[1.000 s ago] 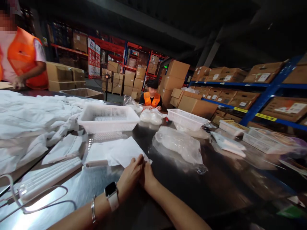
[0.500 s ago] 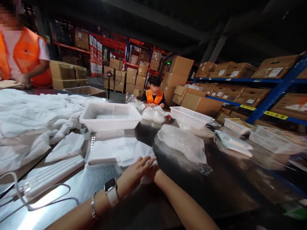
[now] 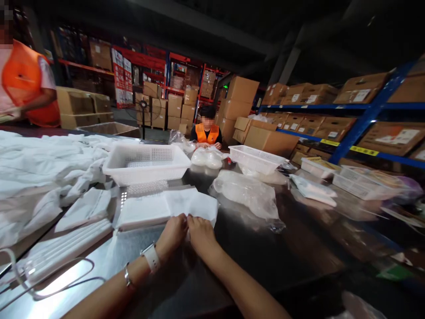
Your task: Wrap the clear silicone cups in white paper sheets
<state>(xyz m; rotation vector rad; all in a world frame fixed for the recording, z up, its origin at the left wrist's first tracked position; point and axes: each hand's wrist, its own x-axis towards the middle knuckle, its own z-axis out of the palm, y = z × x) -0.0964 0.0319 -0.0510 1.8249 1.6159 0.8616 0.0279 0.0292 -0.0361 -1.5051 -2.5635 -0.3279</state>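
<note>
My left hand (image 3: 171, 235) and my right hand (image 3: 202, 235) are side by side over the metal table, fingers closed. Between them they pinch the near edge of a thin white fabric piece (image 3: 203, 205). Its far part lies spread beyond my knuckles; what the fingertips do is partly hidden. Left of it rests a flat stack of folded white pieces (image 3: 144, 212). Just behind stands a white perforated basket (image 3: 148, 170). My left wrist carries a watch (image 3: 151, 257) and a silver bracelet (image 3: 127, 274).
White garments (image 3: 29, 173) are heaped at the left, near a white power strip (image 3: 71, 248) with cables. Clear plastic bags (image 3: 245, 192) lie right of my hands. A second basket (image 3: 257, 159) stands beyond. Two co-workers in orange vests are at the far side; boxes fill the shelves.
My hands have come apart from their overlap and moved slightly left, now side by side at the fabric's near edge. The fabric is spread flatter. The view has shifted a little right.
</note>
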